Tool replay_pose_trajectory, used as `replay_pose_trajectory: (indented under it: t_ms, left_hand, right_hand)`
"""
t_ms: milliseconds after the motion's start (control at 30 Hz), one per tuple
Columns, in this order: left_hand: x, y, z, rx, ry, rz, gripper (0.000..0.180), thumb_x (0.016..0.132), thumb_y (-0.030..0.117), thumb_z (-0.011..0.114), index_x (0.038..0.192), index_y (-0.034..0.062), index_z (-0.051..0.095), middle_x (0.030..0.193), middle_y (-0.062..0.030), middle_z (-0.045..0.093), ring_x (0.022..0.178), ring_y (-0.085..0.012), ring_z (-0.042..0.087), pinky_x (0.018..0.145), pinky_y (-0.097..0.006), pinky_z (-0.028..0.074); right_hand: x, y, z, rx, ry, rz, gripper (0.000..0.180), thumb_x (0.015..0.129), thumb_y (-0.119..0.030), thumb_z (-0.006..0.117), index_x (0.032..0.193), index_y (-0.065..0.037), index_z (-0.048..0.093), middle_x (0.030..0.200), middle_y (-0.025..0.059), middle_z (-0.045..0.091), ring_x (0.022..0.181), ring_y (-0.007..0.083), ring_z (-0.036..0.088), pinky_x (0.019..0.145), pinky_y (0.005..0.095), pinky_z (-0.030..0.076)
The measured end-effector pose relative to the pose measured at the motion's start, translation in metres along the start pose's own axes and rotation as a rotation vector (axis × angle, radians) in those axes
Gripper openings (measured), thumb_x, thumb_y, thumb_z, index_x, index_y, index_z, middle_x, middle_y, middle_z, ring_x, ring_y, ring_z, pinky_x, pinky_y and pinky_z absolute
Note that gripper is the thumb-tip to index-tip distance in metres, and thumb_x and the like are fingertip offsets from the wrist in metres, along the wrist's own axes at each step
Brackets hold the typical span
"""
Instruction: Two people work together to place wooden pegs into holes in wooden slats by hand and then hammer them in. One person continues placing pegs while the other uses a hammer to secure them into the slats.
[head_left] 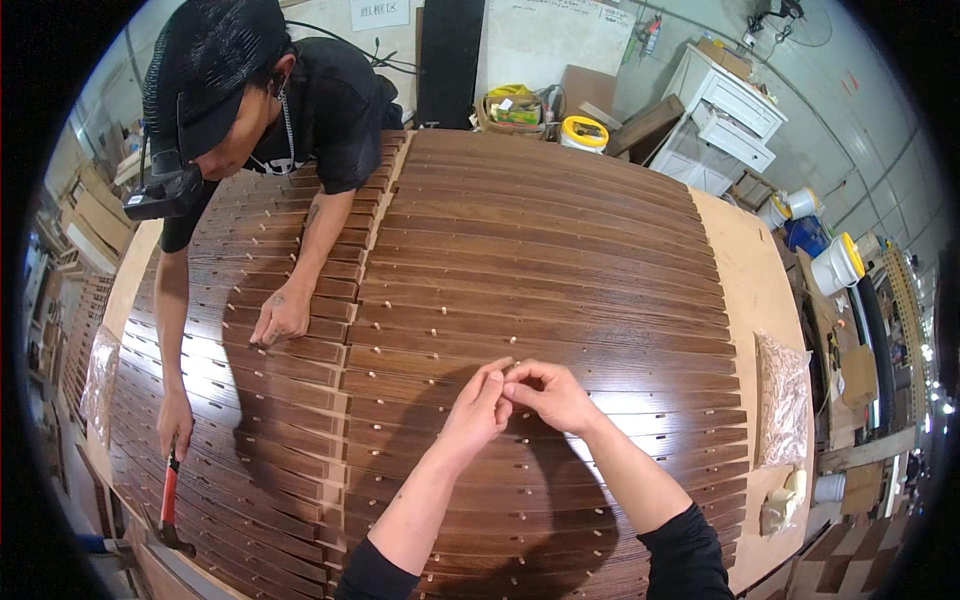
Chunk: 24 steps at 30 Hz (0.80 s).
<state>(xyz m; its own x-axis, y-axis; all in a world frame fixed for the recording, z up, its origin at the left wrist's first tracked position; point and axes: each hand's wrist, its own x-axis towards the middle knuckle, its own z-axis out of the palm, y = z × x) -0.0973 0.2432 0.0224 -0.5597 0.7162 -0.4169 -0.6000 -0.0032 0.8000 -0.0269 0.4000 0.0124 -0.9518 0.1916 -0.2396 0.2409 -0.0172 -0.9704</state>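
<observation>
My left hand (484, 405) and my right hand (553, 396) meet above the middle of the dark brown wooden slats (560, 270). The fingertips of both are pinched together. A small brownish tip shows between them, too small and covered to name. Short pale dowels (513, 340) stand up from holes in the slats around my hands, in rows. Other holes appear as dark slots.
At the left a co-worker in a black cap (215, 80) leans over more slats, one hand holding a red-handled hammer (169, 500). A clear plastic bag of dowels (783, 400) lies on the right board, near a smaller bag (783, 503). Buckets (584, 133) stand behind.
</observation>
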Motion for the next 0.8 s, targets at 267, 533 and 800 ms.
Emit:
replay_pose_trajectory:
  t_ms: [267,533,800]
  left_hand:
    - [0.002,-0.022,-0.023,-0.344,0.046,-0.118,0.032,0.090,0.003,0.049,0.121,-0.0053,0.055,0.094,-0.0095,0.061,0.068,-0.0131,0.056,0.047,-0.021,0.033]
    - [-0.009,-0.020,-0.023,-0.244,0.083,-0.106,0.030,0.099,0.009,0.053,0.127,-0.0018,0.054,0.120,-0.0168,0.067,0.089,-0.0198,0.067,0.053,-0.021,0.039]
    - [0.000,-0.026,-0.030,-0.212,0.061,-0.102,0.027,0.103,0.021,0.056,0.122,0.0015,0.060,0.103,-0.0073,0.069,0.081,-0.0113,0.064,0.050,-0.019,0.035]
  right_hand:
    - [0.076,0.018,-0.057,-0.241,0.500,-0.222,0.017,0.092,-0.016,0.067,0.101,-0.002,0.070,0.086,0.0097,0.074,0.084,0.0207,0.070,0.077,0.0346,0.054]
    - [0.090,-0.002,-0.054,-0.996,0.364,-0.363,0.017,0.089,-0.024,0.069,0.093,-0.007,0.072,0.093,0.0152,0.072,0.088,0.0358,0.069,0.077,0.0451,0.054]
    - [0.095,-0.001,-0.050,-1.271,0.262,-0.401,0.021,0.091,-0.030,0.065,0.090,-0.009,0.068,0.089,0.0130,0.072,0.085,0.0343,0.069,0.076,0.0464,0.054]
